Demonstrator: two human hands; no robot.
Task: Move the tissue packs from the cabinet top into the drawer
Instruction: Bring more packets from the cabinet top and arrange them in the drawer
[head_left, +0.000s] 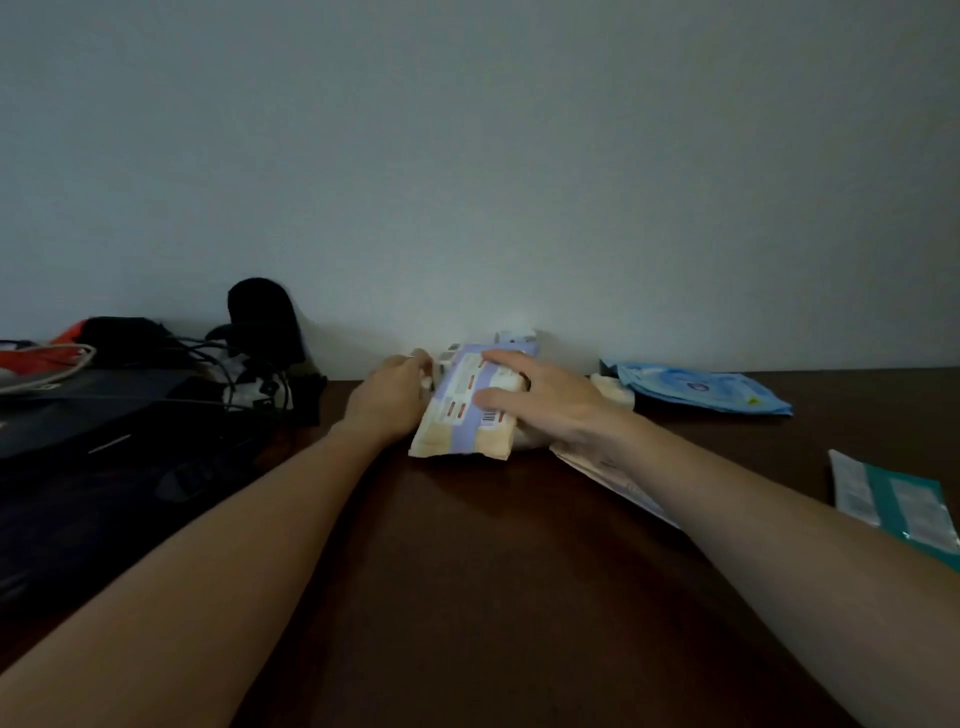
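A cream and lilac tissue pack with a barcode stands tilted on the dark brown cabinet top, close to the wall. My left hand grips its left edge. My right hand lies over its top and right side, fingers curled on it. A blue pack lies flat to the right, a teal pack at the right edge, and a pale flat pack is partly hidden under my right forearm. The drawer is out of sight.
Dark bags, black cables and a black rounded object crowd the left side of the cabinet top. A red item lies at the far left. A plain grey wall rises right behind.
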